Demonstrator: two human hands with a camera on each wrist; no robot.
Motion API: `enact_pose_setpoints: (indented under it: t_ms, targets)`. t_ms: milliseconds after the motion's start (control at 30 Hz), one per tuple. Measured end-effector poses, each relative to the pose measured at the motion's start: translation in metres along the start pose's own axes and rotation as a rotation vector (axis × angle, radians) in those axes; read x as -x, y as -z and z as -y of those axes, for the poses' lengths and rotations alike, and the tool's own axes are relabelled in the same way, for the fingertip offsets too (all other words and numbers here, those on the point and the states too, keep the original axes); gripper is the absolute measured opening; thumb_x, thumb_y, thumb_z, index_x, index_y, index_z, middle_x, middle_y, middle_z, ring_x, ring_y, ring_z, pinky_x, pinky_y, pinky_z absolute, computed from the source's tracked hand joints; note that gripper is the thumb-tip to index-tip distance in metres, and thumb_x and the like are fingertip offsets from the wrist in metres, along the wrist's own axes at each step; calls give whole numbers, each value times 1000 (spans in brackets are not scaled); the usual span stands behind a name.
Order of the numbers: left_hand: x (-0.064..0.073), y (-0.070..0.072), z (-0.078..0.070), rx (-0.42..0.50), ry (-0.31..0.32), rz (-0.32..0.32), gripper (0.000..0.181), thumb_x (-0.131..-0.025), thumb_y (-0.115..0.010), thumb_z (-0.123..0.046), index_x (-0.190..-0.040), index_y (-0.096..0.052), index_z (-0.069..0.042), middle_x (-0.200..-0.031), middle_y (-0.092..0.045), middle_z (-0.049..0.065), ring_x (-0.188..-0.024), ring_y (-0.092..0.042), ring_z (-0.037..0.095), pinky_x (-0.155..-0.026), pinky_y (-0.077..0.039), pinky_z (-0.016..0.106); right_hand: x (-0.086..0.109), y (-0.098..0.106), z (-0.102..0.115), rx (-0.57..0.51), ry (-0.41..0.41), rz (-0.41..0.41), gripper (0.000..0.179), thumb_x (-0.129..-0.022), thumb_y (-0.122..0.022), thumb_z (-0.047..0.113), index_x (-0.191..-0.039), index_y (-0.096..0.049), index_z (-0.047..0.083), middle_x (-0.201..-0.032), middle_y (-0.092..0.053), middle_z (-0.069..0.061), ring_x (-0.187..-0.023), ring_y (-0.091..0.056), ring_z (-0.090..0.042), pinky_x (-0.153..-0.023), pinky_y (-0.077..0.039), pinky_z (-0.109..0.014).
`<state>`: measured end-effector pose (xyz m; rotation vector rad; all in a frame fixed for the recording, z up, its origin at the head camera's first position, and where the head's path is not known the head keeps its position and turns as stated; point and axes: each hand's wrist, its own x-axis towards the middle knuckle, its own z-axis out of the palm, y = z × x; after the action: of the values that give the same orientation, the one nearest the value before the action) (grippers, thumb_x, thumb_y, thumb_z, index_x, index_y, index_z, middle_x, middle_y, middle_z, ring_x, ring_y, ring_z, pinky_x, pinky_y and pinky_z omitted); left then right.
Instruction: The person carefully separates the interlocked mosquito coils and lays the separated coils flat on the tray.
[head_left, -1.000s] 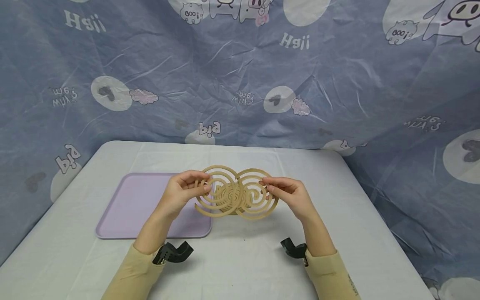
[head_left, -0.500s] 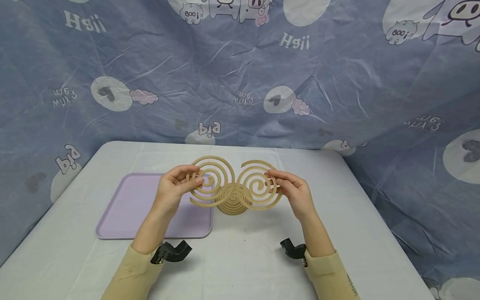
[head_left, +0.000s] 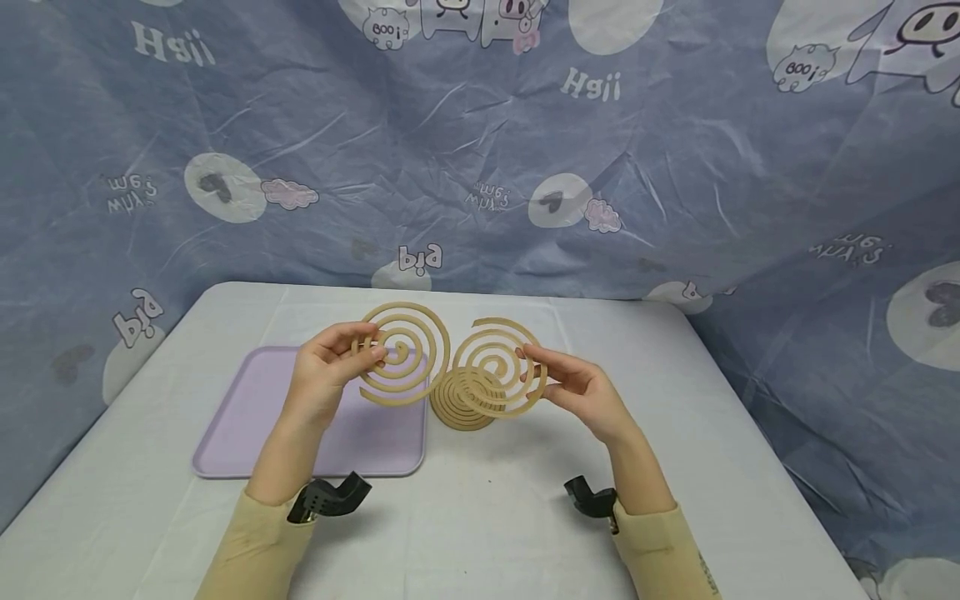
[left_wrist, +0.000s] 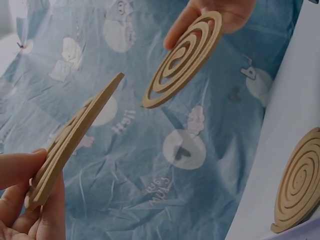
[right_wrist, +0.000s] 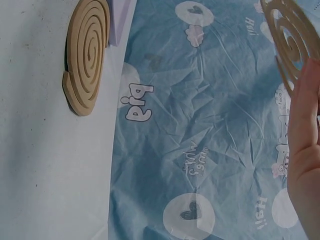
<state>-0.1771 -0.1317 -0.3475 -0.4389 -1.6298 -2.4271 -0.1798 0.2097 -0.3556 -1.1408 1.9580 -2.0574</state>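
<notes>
From the head camera, a person in tan sleeves [head_left: 251,546] works over a white table [head_left: 510,525] in front of a blue printed cloth [head_left: 450,108]. The left hand [head_left: 318,371] pinches the left edge of the first coil [head_left: 401,351] between thumb and fingers, holding it up over part of a pale purple tray [head_left: 382,437]. The right hand [head_left: 588,390] pinches the right edge of the second coil [head_left: 495,365] in the air. The two coils have their near edges close together, and the second partly covers a flat coil [head_left: 459,411], tightly wound, lying on the table just beside the tray. A black bracket [head_left: 330,497] sits at each wrist.

From the left wrist, the left thumb and fingers press on one end of the first coil, seen nearly edge-on and slanting. The second coil hangs apart from it in the right hand's grip. The flat coil shows at the right.

From the right wrist, the second coil is partly cut off beside the right hand; I can't make out the thumb here. The flat coil lies at upper left, next to the tray's rim
</notes>
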Motion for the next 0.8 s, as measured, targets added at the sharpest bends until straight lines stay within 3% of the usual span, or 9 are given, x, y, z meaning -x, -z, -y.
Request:
enact_pose_setpoints:
  t_ms: [100,233,367,467,600,800]
  targets:
    - [0,5,-4,-1,-5,3,30,-80,-65,13,-97,-71,-12,-90,-68,1,-71,-66,11,-61,-52,21,1,1,0,30,-4,44,45,-89,-51,-12,-133,-41,-12,-136,-51,-9,-117,-53,-26,-87,-51,-33]
    - [0,13,-9,-9,-4,16,28,-80,-67,11,-98,-71,-10,-91,-69,1,-72,-65,11,-62,-52,21,2,0,2,167,-15,10,40,-92,-52,-6,-131,-46,-11,-127,-58,-7,-102,-62,-21,-80,-54,-35]
    - [-1,25,-15,-8,-14,7,30,-82,-62,15,-99,-70,-8,-91,-68,1,-69,-66,12,-62,-52,21,0,-8,7,319,-13,-58,29,-94,-50,-5,-122,-57,-9,-94,-68,-9,-80,-65,-18,-68,-55,-34]
    - [-1,36,-21,4,-41,-5,31,-82,-58,18,-100,-70,-5,-90,-68,3,-68,-65,13,-62,-53,22,-4,-20,15,396,10,-108,22,-92,-50,-10,-111,-61,-12,-77,-59,-11,-68,-57,-15,-60,-51,-27]
    - [-1,50,-27,14,-85,-26,30,-81,-57,20,-100,-68,0,-89,-68,6,-68,-65,15,-63,-53,22,-10,-34,19,441,17,-147,16,-88,-53,-14,-100,-64,-15,-86,-50,-9,-69,-48,-16,-57,-46,-24]
    - [-1,74,-32,49,-102,-86,28,-81,-57,21,-99,-68,3,-85,-68,8,-66,-65,16,-61,-53,22,-20,-44,9,403,-18,-206,15,-89,-56,-10,-101,-64,-14,-92,-59,-11,-73,-53,-17,-58,-50,-27]
